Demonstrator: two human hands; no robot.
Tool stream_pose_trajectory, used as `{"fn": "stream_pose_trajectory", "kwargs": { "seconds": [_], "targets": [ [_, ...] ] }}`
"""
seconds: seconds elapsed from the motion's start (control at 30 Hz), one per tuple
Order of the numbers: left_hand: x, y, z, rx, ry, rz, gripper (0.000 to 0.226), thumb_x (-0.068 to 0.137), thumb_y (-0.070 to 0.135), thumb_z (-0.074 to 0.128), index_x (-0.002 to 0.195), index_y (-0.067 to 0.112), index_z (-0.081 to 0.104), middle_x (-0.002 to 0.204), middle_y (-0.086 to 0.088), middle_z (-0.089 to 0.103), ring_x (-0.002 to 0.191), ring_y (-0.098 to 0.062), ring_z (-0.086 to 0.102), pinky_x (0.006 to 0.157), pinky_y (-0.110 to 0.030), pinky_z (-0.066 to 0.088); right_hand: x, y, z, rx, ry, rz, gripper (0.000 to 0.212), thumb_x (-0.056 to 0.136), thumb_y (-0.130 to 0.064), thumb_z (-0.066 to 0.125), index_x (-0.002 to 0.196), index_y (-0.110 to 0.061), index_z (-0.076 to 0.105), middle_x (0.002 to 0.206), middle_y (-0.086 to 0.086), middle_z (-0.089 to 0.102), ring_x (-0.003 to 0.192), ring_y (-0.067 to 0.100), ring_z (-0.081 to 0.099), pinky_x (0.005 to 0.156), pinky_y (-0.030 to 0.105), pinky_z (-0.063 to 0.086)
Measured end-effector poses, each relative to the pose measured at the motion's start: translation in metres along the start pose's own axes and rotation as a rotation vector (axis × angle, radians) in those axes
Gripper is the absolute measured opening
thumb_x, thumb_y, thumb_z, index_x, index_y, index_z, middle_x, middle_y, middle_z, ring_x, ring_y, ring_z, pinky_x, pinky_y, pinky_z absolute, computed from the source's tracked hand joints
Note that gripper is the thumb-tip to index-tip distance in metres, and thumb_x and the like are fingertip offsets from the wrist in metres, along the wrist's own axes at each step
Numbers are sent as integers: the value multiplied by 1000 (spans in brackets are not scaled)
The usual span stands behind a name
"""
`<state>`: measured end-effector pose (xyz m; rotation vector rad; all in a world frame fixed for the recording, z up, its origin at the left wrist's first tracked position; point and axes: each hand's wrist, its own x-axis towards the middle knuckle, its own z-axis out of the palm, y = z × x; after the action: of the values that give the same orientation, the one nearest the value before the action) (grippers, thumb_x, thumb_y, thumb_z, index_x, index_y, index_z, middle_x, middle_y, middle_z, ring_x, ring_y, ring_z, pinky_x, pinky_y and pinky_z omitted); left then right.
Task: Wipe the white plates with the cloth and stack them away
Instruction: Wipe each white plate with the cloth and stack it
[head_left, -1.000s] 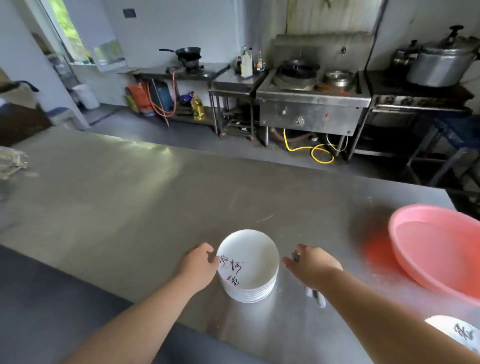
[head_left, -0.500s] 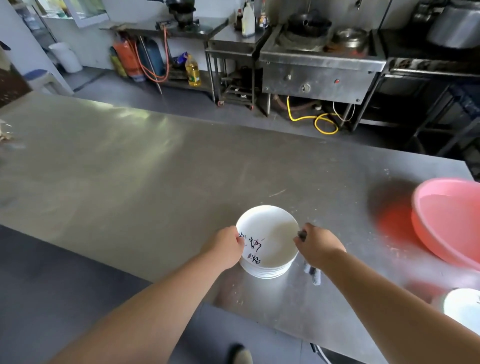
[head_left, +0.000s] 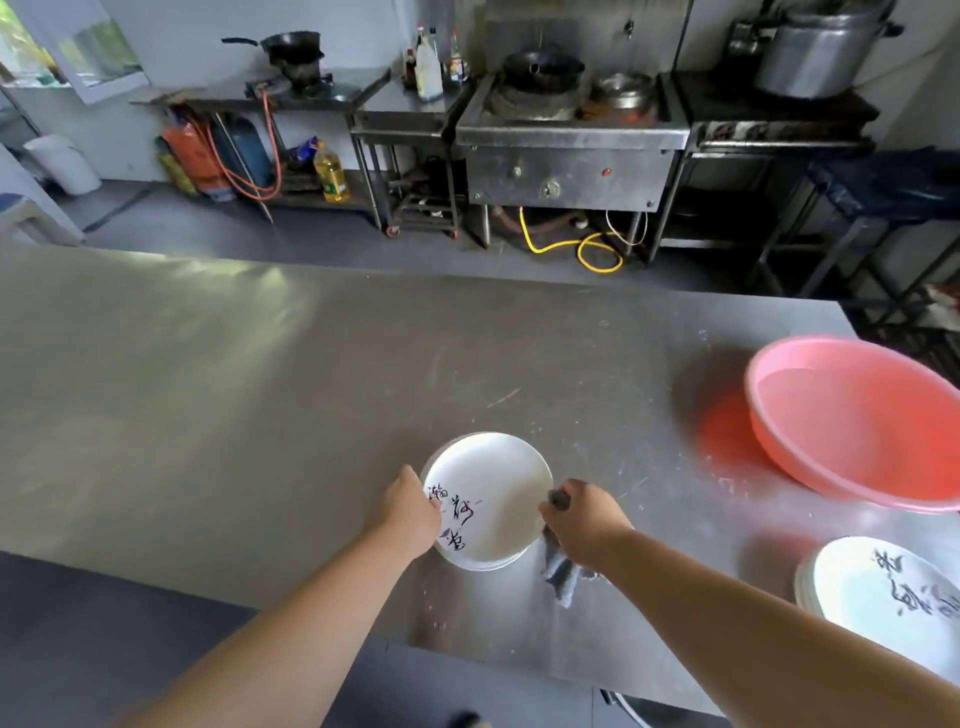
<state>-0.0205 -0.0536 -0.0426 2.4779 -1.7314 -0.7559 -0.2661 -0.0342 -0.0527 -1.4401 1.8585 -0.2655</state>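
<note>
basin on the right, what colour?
Pink: the basin shows plainly at the table's right end in the head view.

On the steel table (head_left: 260, 374), the left hand (head_left: 410, 512) grips the near-left rim of a stack of white plates (head_left: 493, 499). The right hand (head_left: 584, 517) holds a grey cloth (head_left: 561, 574) against the right rim. A pink basin (head_left: 857, 421) and more plates (head_left: 883, 597) sit right.

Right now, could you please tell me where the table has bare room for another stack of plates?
The table is bare left of the plates at the near edge, and behind them to the far edge. The right end is crowded: the pink basin, a second stack and the cloth leave only narrow gaps.
</note>
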Motion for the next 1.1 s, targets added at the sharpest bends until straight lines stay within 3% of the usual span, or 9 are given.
{"fn": "stream_pose_trajectory", "kwargs": {
  "seconds": [0.13, 0.27, 0.37, 0.5, 0.6, 0.7, 0.83, 1.0, 1.1],
  "targets": [
    [3, 9, -5, -38, -59, -56, 28, 95, 32, 62, 108, 8, 62, 108, -12, 71, 90, -33, 66, 66, -30, 43, -5, 0, -8, 46, -53, -6, 20, 94, -33, 61, 77, -22, 59, 75, -5, 65, 67, 16, 58, 57, 27, 43],
    [2, 17, -7, -245, -136, -96, 17, 89, 23, 69, 93, 6, 66, 74, -5, 60, 64, -24, 51, 56, -26, 36, -11, 12, -21, 103, -64, 22, 16, 92, -27, 62, 77, -20, 61, 72, -3, 63, 65, 16, 55, 57, 25, 41],
    [-5, 34, 2, -263, -107, 7, 35, 92, 15, 65, 65, 18, 44, 59, 3, 40, 55, -18, 33, 49, -28, 22, -18, 36, -39, 115, -38, 11, 17, 94, -28, 63, 77, -23, 62, 73, -8, 66, 65, 6, 57, 54, 15, 39],
    [-26, 67, 18, -120, -88, 198, 33, 96, 30, 59, 70, 22, 39, 63, 7, 44, 60, -19, 37, 55, -32, 28, -33, 79, -73, 106, 24, 40, 17, 95, -32, 64, 79, -29, 61, 74, -11, 67, 66, 1, 58, 52, 11, 37],
    [-44, 95, 39, -57, -126, 294, 32, 97, 33, 55, 72, 23, 38, 61, 7, 44, 58, -18, 36, 54, -32, 27, -41, 112, -91, 43, 25, 108, 20, 96, -35, 63, 77, -29, 58, 74, -10, 66, 69, 12, 61, 60, 25, 44],
    [-63, 118, 64, -36, -96, 297, 27, 97, 32, 54, 75, 20, 45, 64, 7, 53, 60, -20, 46, 53, -30, 33, -45, 142, -93, -17, 8, 182, 19, 96, -37, 61, 81, -26, 59, 75, -9, 64, 75, 19, 61, 67, 29, 43],
    [-78, 142, 83, 259, -32, 314, 26, 101, 42, 50, 95, 21, 63, 94, 0, 71, 89, -25, 65, 65, -31, 45, -49, 171, -76, 7, -21, 259, 14, 96, -34, 59, 86, -25, 62, 76, -9, 63, 74, 19, 58, 68, 28, 42],
    [-80, 152, 101, 381, -14, 296, 19, 99, 40, 52, 91, 22, 55, 100, -2, 72, 86, -27, 61, 67, -30, 42, -48, 189, -61, 97, -20, 301, 16, 97, -26, 59, 82, -19, 61, 76, -2, 65, 76, 25, 58, 67, 29, 41],
    [-81, 153, 121, 385, -49, 321, 23, 100, 38, 53, 104, 17, 61, 107, -5, 72, 99, -28, 70, 68, -32, 45, -49, 200, -60, 101, 16, 323, 14, 97, -27, 59, 87, -19, 64, 73, -4, 67, 72, 23, 62, 64, 31, 46]
  ]
}}
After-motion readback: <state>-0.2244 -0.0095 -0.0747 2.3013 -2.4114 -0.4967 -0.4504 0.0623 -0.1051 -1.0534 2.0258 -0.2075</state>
